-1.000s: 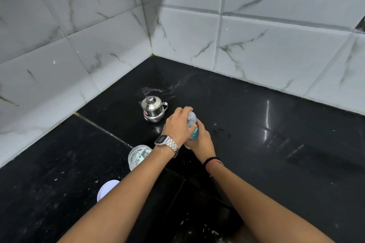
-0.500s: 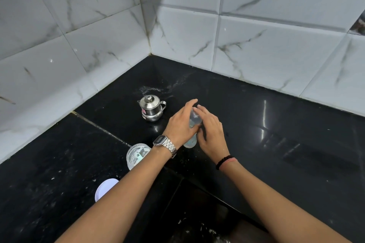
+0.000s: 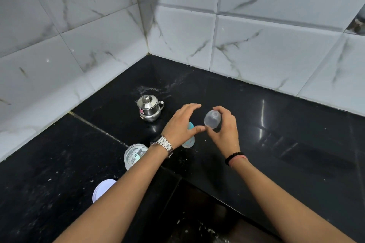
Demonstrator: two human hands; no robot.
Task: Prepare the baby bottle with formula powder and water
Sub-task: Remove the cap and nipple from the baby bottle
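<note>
Single head-worn wide-angle view, looking forward and steeply down onto the black table [image 3: 276,124], near arm's reach. Tiled wall corner [image 3: 147,41] fills the upper frame; both forearms enter from the bottom edge.

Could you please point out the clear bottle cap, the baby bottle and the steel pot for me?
clear bottle cap [image 3: 212,118]: head view, on its domed side, held in the right hand.
baby bottle [image 3: 188,143]: head view, on its lower body below the left hand.
steel pot [image 3: 148,107]: head view, on its lidded body.
</note>
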